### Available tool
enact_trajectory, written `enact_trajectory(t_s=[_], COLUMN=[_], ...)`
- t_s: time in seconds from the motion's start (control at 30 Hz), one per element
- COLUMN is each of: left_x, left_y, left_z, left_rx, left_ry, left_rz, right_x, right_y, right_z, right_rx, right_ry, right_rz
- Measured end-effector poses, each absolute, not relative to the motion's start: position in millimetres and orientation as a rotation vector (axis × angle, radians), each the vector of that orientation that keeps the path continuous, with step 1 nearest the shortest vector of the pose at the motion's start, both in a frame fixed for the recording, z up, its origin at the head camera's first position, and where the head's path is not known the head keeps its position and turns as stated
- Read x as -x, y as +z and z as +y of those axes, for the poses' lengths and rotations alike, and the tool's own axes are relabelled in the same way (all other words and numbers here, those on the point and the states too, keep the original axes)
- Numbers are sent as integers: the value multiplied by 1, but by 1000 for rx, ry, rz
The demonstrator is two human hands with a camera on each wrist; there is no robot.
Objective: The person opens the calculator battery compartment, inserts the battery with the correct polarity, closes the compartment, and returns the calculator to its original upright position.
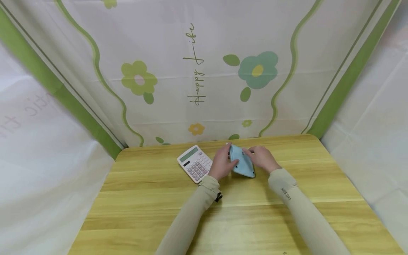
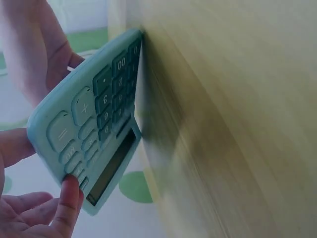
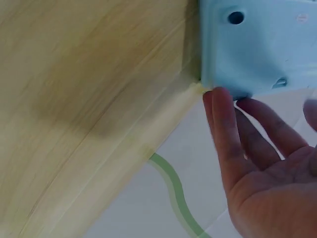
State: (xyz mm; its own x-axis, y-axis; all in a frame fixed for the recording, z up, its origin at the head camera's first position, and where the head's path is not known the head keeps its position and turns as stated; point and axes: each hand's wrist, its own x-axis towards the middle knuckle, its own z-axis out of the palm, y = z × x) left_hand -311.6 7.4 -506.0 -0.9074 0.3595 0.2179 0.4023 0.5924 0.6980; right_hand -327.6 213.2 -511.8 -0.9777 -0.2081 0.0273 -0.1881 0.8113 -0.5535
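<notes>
A light blue calculator point(image 1: 242, 161) stands tilted on the table, its back facing the head camera. My left hand point(image 1: 222, 162) grips its left side, thumb on the back. In the left wrist view, a fingertip of my left hand point(image 2: 37, 213) presses the key side of the calculator point(image 2: 89, 119), near the display. My right hand point(image 1: 262, 157) is at the opposite side. In the right wrist view, the fingertips of my right hand point(image 3: 272, 183) touch the edge of the calculator point(image 3: 262, 54) by a corner, fingers extended. Left of my left hand lies a white calculator point(image 1: 195, 163), keys up.
The wooden table point(image 1: 236, 226) reaches back to a white curtain point(image 1: 220, 106) with printed flowers. More white fabric point(image 1: 376, 141) hangs along both sides. A small black item point(image 1: 218, 197) is at my left wrist.
</notes>
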Motion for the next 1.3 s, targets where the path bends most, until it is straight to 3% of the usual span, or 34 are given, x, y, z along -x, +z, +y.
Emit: enact_trajectory(t_s=[0.43,0.87,1.3], left_x=[303,298,297], left_y=[-500,-509,-521], left_z=[24,39,39], left_rx=[747,986,891], left_ry=[-1280,-1560,-1286], left_rz=[-2697,-2604,-2747], right_x=[323,326,329], right_y=[-491,-481,-481], right_z=[210,209,225], right_rx=[129,108,38], right_ry=[-1109,-1181,-1163], right_rz=[2774,2791,2947])
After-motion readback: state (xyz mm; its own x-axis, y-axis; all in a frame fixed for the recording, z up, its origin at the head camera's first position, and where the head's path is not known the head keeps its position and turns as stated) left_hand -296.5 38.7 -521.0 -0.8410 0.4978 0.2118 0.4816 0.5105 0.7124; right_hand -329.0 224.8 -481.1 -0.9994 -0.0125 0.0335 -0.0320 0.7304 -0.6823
